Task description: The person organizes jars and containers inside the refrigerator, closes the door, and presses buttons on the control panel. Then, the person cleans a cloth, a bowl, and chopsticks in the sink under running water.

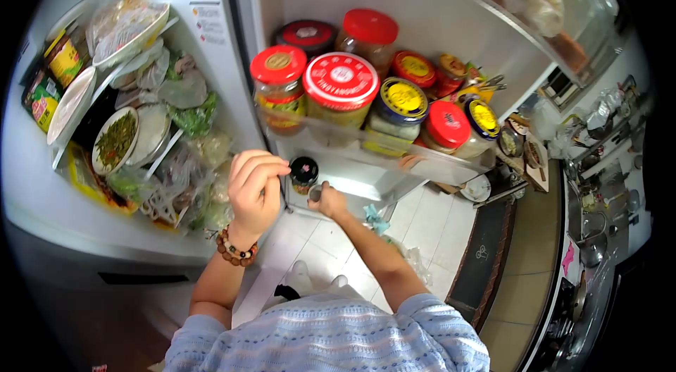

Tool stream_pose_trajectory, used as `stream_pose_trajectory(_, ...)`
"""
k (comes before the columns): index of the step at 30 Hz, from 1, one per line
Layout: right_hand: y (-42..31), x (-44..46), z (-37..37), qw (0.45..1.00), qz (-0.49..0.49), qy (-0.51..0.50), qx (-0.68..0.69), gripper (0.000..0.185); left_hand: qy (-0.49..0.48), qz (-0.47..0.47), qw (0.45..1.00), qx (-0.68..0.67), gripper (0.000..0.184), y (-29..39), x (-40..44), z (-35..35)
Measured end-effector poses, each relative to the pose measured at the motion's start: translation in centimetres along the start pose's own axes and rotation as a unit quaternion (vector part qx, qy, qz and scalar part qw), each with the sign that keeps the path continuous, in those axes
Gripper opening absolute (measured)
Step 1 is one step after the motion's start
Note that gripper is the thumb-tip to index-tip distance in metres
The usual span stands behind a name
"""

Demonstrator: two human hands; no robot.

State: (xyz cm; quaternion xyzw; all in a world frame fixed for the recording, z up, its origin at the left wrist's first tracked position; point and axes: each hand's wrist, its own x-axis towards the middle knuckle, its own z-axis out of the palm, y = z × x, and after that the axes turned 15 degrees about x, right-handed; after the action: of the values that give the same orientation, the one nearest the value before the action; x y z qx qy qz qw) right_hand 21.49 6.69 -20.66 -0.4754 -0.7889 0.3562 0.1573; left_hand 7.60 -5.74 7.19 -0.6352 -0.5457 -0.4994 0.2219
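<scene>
My left hand, with beaded bracelets at the wrist, is raised between the fridge compartment and the open door. Its fingers are curled in, and nothing shows in them. Lower down, my right hand is closed on a small greyish round-ended object, whose kind I cannot make out. Just beyond it, a jar with a black lid stands in the lower door shelf. Above both hands, the upper door shelf holds several jars, among them a large red-lidded jar and a blue-and-yellow-lidded jar.
On the left, fridge shelves carry a plate of green food, cans and bagged vegetables. A higher door shelf juts out overhead. Plastic bags lie on the tiled floor. A kitchen counter runs along the right.
</scene>
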Motion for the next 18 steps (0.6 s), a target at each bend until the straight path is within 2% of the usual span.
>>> stream_pose_trajectory(1, -0.9, -0.8, -1.3, 0.999, 0.015, 0.028, 0.013, 0.067, 0.010, 0.009, 1.000, -0.009, 0.014, 0.4, 0.6, 0.1)
stream_pose_trajectory(4, -3.6, -4.8, -6.7, 0.994, -0.059, 0.095, -0.006, 0.063, 0.020, 0.064, 0.998, -0.017, 0.015, 1.7, 2.6, 0.1)
stream_pose_trajectory(7, -8.5, -11.2, -15.1, 0.989, -0.111, 0.059, 0.075, 0.071, 0.033, 0.133, 0.990, -0.038, 0.017, 3.1, 4.5, -0.1)
stream_pose_trajectory(8, -9.2, -13.7, -17.5, 0.980, -0.172, 0.057, 0.082, 0.072, 0.039, 0.137, 0.989, -0.045, 0.017, 3.6, 5.1, -0.1)
stream_pose_trajectory(10, -13.0, -18.1, -23.6, 0.961, -0.208, 0.062, 0.173, 0.064, 0.046, 0.178, 0.980, -0.072, 0.017, 4.9, 6.6, -0.4)
stream_pose_trajectory(12, -17.6, -22.0, -31.7, 0.962, -0.207, 0.067, 0.167, 0.064, 0.058, 0.195, 0.976, -0.081, 0.018, 6.7, 8.7, -0.7)
stream_pose_trajectory(13, -18.8, -23.5, -34.8, 0.944, -0.268, 0.142, 0.133, 0.065, 0.061, 0.218, 0.971, -0.079, 0.019, 7.7, 10.0, -1.2)
stream_pose_trajectory(14, -18.8, -24.5, -38.7, 0.921, -0.320, 0.218, 0.029, 0.068, 0.079, 0.234, 0.966, -0.075, 0.020, 8.7, 11.5, -1.3)
stream_pose_trajectory(16, -23.0, -25.6, -42.8, 0.802, -0.402, 0.394, 0.200, 0.084, 0.105, 0.275, 0.953, -0.070, 0.022, 10.5, 14.8, -1.9)
stream_pose_trajectory(18, -26.7, -26.5, -50.5, 0.777, -0.480, 0.382, 0.141, 0.065, 0.137, 0.308, 0.939, -0.060, 0.024, 12.1, 18.6, -1.9)
